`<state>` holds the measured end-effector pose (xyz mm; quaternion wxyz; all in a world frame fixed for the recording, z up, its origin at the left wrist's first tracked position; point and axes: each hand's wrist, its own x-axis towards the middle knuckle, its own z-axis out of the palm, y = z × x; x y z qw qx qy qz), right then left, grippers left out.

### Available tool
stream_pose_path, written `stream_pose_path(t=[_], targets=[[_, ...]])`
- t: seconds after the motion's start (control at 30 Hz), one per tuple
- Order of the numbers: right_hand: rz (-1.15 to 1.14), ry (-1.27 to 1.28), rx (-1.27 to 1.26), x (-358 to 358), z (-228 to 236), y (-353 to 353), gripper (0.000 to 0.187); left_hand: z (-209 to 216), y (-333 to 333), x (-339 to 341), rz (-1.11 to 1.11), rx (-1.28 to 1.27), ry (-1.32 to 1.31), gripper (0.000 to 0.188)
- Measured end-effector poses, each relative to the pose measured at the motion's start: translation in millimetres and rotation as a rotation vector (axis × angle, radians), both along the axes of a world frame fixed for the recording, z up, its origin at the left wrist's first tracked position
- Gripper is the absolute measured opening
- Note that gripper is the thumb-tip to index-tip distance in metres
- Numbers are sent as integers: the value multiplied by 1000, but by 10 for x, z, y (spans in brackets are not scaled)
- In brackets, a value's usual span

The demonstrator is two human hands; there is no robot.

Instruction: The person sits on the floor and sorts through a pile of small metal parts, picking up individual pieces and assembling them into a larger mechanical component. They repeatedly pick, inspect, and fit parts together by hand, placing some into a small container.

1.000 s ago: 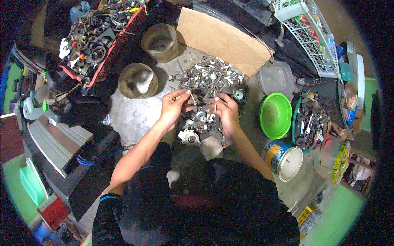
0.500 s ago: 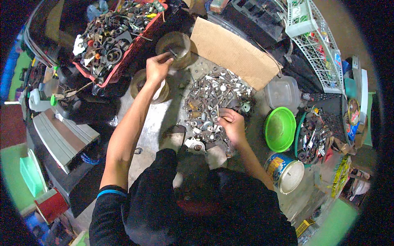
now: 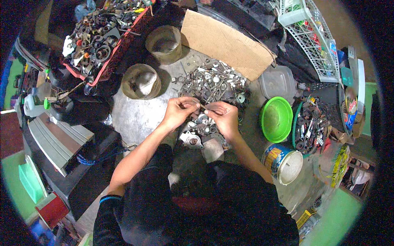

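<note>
My left hand [image 3: 179, 111] and my right hand [image 3: 223, 118] meet over a heap of loose metal hardware [image 3: 213, 82] on the floor. The fingers of both are pinched, with a small thin bolt-like part [image 3: 202, 105] between the fingertips; its exact kind is too small to make out. Bolts, washers, rings and grey fittings make up the heap. A flat metal flange [image 3: 191, 140] lies at its near edge, just below my hands. Beyond my left hand stand two round tins, the nearer tin [image 3: 130, 84] and the farther tin [image 3: 152, 43].
A cardboard sheet [image 3: 225, 43] borders the heap at the back. To the right are a clear plastic tub [image 3: 269, 80], a green bowl [image 3: 277, 119], a paint bucket [image 3: 290, 166] and a basket of parts [image 3: 310, 131]. A red crate [image 3: 108, 67] full of parts sits far left.
My left hand has come back from over the farther tin to meet my right hand above the heap. My right hand has shifted slightly left. The whole view has shifted a little.
</note>
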<state>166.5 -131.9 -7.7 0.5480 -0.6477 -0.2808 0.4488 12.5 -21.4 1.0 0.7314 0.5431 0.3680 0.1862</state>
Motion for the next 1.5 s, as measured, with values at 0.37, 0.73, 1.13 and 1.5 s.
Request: stream_pose_path(t=[0.37,0.73,1.13,1.5], targets=[[-152,4,124,32,140,113,16,-32,85,-64,71,76,29,18],[-145,-164,-100,435,-213,-26,17,75,1726,118,414,584,367,26],[-71,-584,29,567,-210,172,21,-278,1218,198,331,796,241,23],[636,-1131,-96,922,-162,456,50,-510,150,432,-207,829,247,37]])
